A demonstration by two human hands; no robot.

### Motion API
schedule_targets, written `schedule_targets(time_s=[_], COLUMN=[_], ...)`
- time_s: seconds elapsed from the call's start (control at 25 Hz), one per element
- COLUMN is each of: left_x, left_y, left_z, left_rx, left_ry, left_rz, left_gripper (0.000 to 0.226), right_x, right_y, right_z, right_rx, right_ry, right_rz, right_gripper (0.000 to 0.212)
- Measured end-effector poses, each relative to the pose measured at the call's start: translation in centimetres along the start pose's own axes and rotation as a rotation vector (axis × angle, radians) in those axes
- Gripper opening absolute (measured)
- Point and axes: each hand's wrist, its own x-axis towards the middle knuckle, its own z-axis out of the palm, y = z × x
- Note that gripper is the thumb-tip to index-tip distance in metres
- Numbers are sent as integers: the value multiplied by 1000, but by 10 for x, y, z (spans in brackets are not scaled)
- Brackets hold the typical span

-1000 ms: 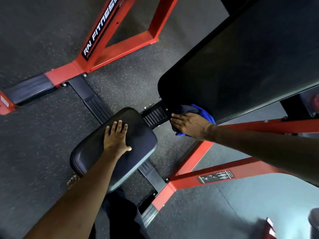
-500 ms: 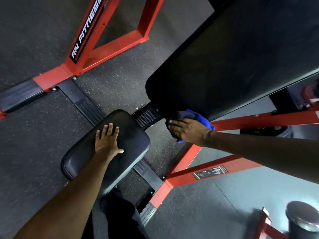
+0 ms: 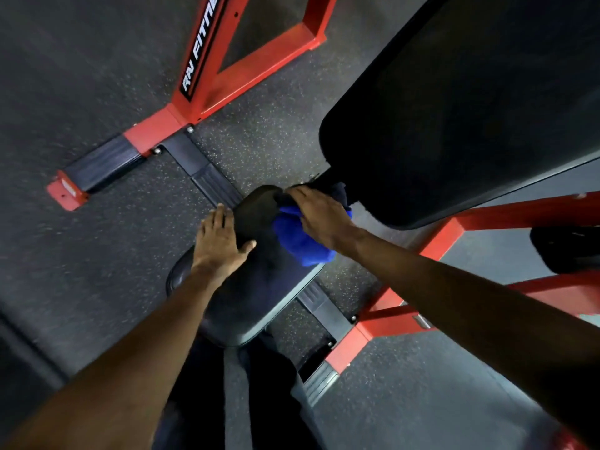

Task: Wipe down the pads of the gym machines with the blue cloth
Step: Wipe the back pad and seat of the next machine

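A small black seat pad (image 3: pixel 259 293) lies low in the middle of the view. My left hand (image 3: pixel 218 241) rests flat on its left edge with the fingers straight. My right hand (image 3: pixel 319 212) presses the bunched blue cloth (image 3: pixel 300 238) onto the far end of the seat pad, fingers spread over the cloth. A long black back pad (image 3: pixel 461 102) slopes up to the upper right, its lower end just beyond my right hand.
Red steel frame beams (image 3: pixel 227 60) with black foot caps spread over the speckled rubber floor (image 3: pixel 97 238). More red beams (image 3: pixel 454 238) run under my right arm. My dark trouser legs (image 3: pixel 266 384) stand below the seat pad.
My right hand has brought the blue cloth from the lower edge of the back pad down onto the seat pad. My left hand has slid to the seat pad's left edge.
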Motion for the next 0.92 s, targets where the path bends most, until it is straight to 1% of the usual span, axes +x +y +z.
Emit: schedule_targets(time_s=[0.08, 0.16, 0.2, 0.28, 0.36, 0.44, 0.56, 0.6, 0.64, 0.76, 0.8, 0.84, 0.88, 0.92], left_x=[-2, -3, -3, -5, -4, -5, -2, -1, -1, 1, 1, 1, 1, 4], left_y=[-15, -20, -20, -18, -17, -16, -17, -17, -18, -18, -19, -19, -19, -19], left_z=[-5, -5, -7, -8, -8, -8, -3, -2, 1, 0, -1, 0, 0, 0], left_rx=[-44, -46, -45, -54, -58, -50, -21, -21, -23, -35, -37, -34, -28, -28], left_ry=[-30, -56, -54, -50, -52, -49, -54, -45, -42, -64, -68, -68, -62, -58], left_rz=[-60, -50, -44, -47, -45, -48, -40, -47, -55, -64, -64, -59, -55, -57], left_gripper=[92, 89, 88, 85, 82, 79, 80, 80, 79, 78, 78, 78, 78, 78], right_x=[5, -1, -7, -21, -24, -12, 33, 50, 63, 83, 87, 90, 93, 94], right_y=[-4, -5, -7, -17, -29, -30, -19, -16, -16, -14, -7, -1, 3, 5], right_z=[25, 61, 81, 115, 137, 145, 137, 133, 131, 133, 132, 131, 130, 128], right_rx=[112, 264, 308, 306, 305, 334, 381, 396, 398, 370, 347, 325, 325, 347], right_ry=[-1, -18, -1, 49, 140, 214, 314, 330, 330, 251, 225, 213, 219, 239], right_rz=[60, 144, 203, 382, 544, 616, 738, 715, 624, 210, 129, 104, 139, 235], right_gripper=[52, 54, 55, 59, 64, 64, 60, 58, 57, 58, 58, 58, 57, 55])
